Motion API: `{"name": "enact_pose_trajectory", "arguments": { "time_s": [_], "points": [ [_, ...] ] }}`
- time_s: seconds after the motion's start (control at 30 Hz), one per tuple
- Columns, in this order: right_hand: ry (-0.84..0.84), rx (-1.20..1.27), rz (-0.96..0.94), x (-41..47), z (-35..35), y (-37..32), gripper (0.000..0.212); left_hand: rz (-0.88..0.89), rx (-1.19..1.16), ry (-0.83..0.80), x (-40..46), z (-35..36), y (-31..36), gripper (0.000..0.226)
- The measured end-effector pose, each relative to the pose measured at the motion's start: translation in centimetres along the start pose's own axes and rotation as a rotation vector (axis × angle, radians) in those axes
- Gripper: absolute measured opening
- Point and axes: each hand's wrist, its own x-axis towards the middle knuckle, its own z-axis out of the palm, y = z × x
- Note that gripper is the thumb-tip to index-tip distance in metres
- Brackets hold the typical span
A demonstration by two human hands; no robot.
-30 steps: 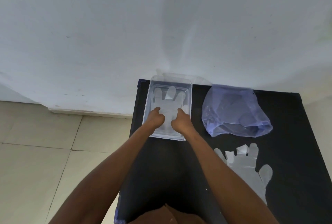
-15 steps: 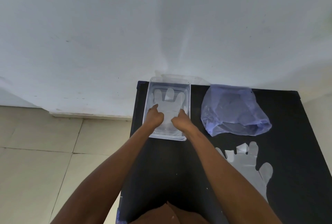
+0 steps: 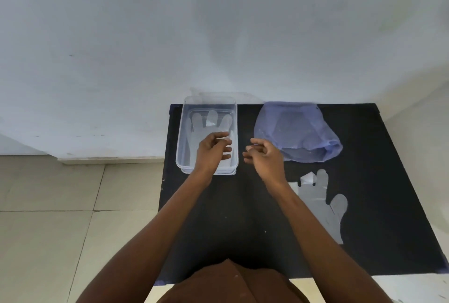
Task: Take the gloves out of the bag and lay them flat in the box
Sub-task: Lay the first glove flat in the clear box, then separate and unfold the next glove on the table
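Note:
A clear plastic box [image 3: 182, 142] stands at the far left of the black table. A clear thin glove [image 3: 201, 124] lies flat inside it, fingers toward the wall. My left hand [image 3: 213, 150] hovers over the box's near right part, fingers loosely curled and holding nothing. Between the box and the bag, my right hand [image 3: 263, 155] hangs just above the table, fingers loose and empty. The bluish see-through bag [image 3: 296, 130] lies at the far right with more gloves dimly visible inside. Another clear glove [image 3: 323, 208] lies flat on the table at the near right.
The black table [image 3: 230, 217] stands against a white wall. Its left edge drops to a tiled floor [image 3: 60, 217]. My brown clothing [image 3: 230, 285] shows at the bottom of the view.
Both hands have lifted off the glove in the box. My right hand has moved right, out of the box toward the bag. My left hand has risen a little.

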Motion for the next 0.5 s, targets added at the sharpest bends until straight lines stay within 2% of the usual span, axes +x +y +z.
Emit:
{"name": "enact_pose_trajectory", "arguments": {
  "time_s": [0.23, 0.4, 0.5],
  "points": [
    [0.027, 0.022, 0.082, -4.0, -8.7, 5.5, 0.020, -0.014, -0.048, -0.113, -7.1, 6.8, -3.0, 0.015],
    [0.041, 0.037, 0.180, -6.2, -15.4, 11.7, 0.018, -0.185, 0.007, -0.188, -10.3, 12.0, -7.3, 0.013],
    [-0.006, -0.043, 0.252, -6.7, -18.5, 15.2, 0.026, -0.287, 0.094, -0.188, -11.0, 13.8, -9.8, 0.010]
  ]
}}
